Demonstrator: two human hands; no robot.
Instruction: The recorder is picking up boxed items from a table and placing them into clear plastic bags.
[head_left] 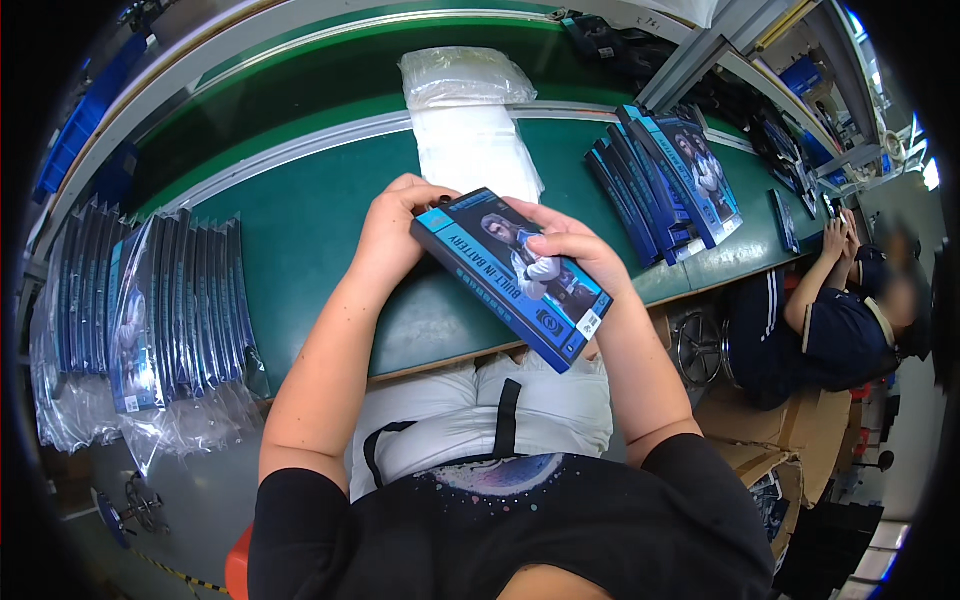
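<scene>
A flat blue-and-black printed cardboard box [515, 265] is tilted between my hands above the table's front edge, its picture side facing up. My right hand [580, 245] grips its far right side, with the thumb on the printed face and the fingers partly hidden behind. At the box's upper left end, my left hand [405, 225] is closed with its fingers curled against the corner; the fingertips are partly hidden. Beyond the box lies a stack of clear plastic bags [470, 140] on the green table [300, 260].
Many similar boxes in clear plastic [180, 300] stand in a row at the left. Several unwrapped boxes [665, 185] lean together at the right. A co-worker [840, 300] sits farther right, near an open carton [770, 430]. A metal rail [350, 128] runs along the table's back.
</scene>
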